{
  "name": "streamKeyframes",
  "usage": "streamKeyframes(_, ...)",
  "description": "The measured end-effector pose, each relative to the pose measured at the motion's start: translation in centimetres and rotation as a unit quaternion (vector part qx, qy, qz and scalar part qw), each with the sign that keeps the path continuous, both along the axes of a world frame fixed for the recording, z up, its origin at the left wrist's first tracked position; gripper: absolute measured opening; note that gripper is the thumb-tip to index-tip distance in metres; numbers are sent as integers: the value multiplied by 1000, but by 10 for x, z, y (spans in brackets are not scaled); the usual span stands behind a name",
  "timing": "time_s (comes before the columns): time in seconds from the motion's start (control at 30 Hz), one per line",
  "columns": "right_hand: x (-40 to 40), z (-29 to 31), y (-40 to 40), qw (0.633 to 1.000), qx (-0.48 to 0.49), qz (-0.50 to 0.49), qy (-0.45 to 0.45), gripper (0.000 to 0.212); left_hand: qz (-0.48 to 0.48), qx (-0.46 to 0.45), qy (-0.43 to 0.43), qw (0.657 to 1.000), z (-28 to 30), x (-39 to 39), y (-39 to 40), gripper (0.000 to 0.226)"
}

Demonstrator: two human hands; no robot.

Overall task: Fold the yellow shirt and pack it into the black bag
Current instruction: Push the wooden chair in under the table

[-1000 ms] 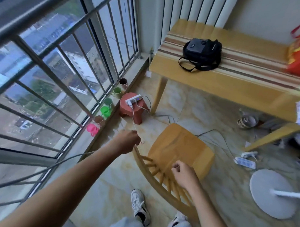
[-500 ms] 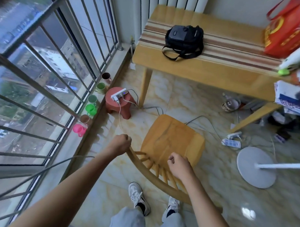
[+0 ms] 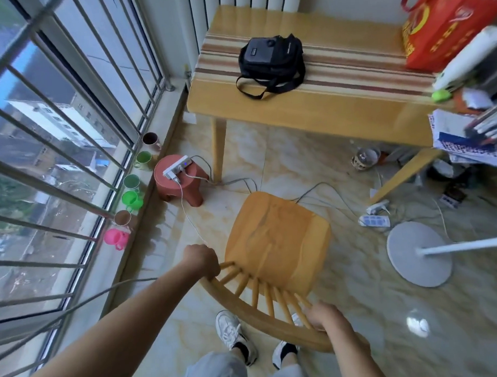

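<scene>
The black bag (image 3: 271, 59) lies shut on the striped top of the wooden table (image 3: 309, 107) at the back, its strap trailing over the front edge. No yellow shirt is in view. A wooden chair (image 3: 277, 238) stands in front of me with its seat bare. My left hand (image 3: 200, 260) grips the left end of the chair's curved backrest. My right hand (image 3: 323, 317) grips the backrest's right part, fingers curled over the rail by the spindles.
A red stool (image 3: 179, 182) with a power strip stands left of the chair, cables running across the tiled floor. Several cups (image 3: 132, 198) line the window sill by the railing. A white fan base (image 3: 418, 258) lies right. A red bag (image 3: 444, 26) and clutter fill the table's right end.
The view has shifted toward the table. The chair has swung so its seat sits more centred before me. My right hand slid rightward along the backrest; my left hand keeps its grip.
</scene>
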State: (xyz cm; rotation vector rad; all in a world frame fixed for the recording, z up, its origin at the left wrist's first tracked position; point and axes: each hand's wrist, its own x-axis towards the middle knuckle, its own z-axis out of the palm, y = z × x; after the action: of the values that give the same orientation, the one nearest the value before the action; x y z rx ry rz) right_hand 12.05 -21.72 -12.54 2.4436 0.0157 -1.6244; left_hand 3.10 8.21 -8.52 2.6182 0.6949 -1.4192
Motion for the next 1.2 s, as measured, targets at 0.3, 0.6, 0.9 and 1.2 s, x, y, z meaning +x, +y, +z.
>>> streamKeyframes(0.3,1,-7,-22,997,-29,-49,-53,31,17,-10,-56,998,-10,-6,6,11)
streamKeyframes(0.6,30,12,-11,997,18,54,-60,34,20,2,-102,995,-11,8,5,25)
streamKeyframes(0.9,39,48,-46,993,25,68,-89,63,59,10,-149,987,-14,3,5,41)
streamKeyframes(1.2,20,64,-67,965,187,93,-156,78,-152,-23,-260,953,-1,-22,7,78)
